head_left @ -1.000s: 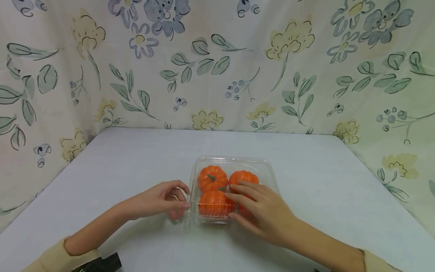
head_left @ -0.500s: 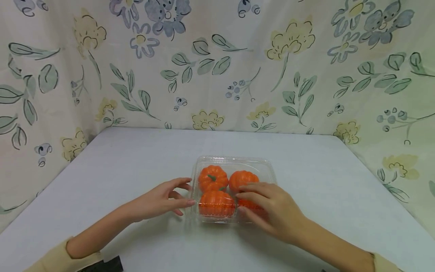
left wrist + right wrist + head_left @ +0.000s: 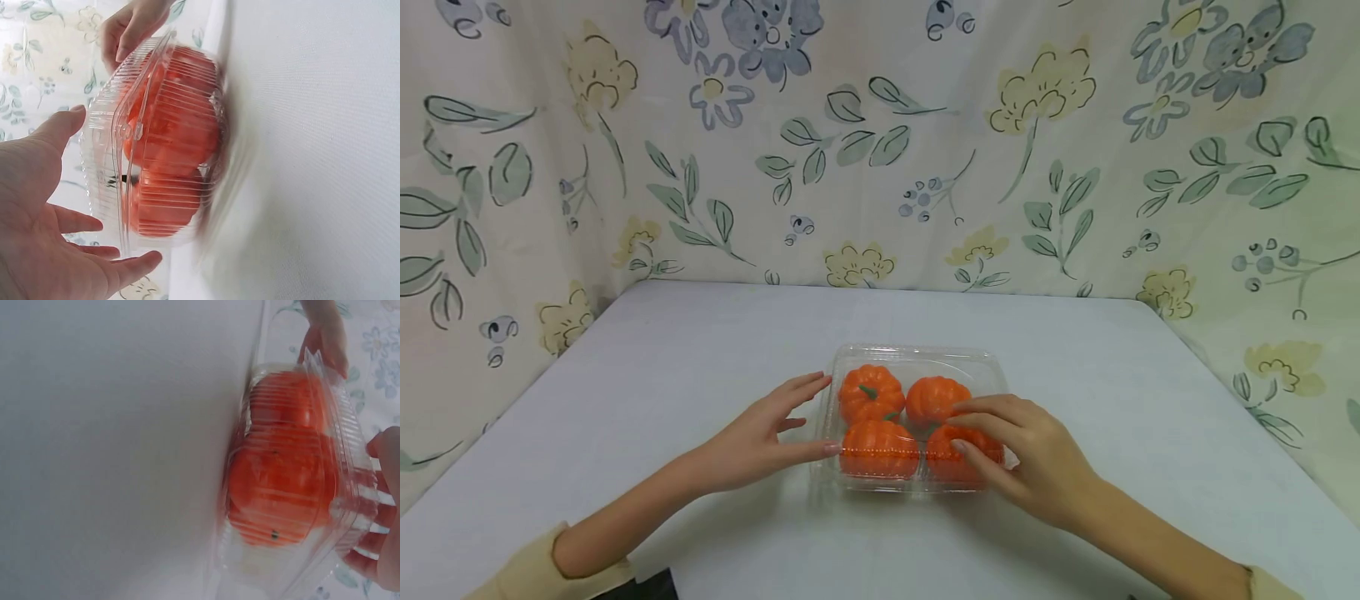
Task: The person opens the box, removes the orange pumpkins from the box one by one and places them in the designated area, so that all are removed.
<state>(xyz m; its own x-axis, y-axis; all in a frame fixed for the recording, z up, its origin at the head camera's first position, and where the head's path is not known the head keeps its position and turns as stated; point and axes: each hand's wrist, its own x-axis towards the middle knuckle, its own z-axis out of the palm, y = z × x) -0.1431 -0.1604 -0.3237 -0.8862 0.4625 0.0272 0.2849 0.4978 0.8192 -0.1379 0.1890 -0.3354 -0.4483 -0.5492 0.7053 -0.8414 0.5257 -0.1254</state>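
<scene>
A clear plastic clamshell box (image 3: 991, 385) sits on the table with several small orange pumpkins (image 3: 878, 450) inside, green stems showing on some. Its lid lies down over the base; whether it is snapped tight I cannot tell. At the box's left side is my left hand (image 3: 752, 442), fingers spread and thumb tip by the rim; the left wrist view (image 3: 44, 212) shows the left hand's (image 3: 37, 237) fingers along the lid edge. Over the front right corner, my right hand (image 3: 1045, 462) has loosely bent fingers on or just above the lid. Contact is unclear.
A white tabletop (image 3: 737, 333) surrounds the box. Behind and beside it hangs a floral curtain (image 3: 880, 200). A black strap or device (image 3: 655, 586) shows near the left sleeve (image 3: 561, 575).
My right hand has slid rightward across the lid, uncovering the front right pumpkin. My left hand's fingers have straightened and spread at the box's left edge. The box stays in place.
</scene>
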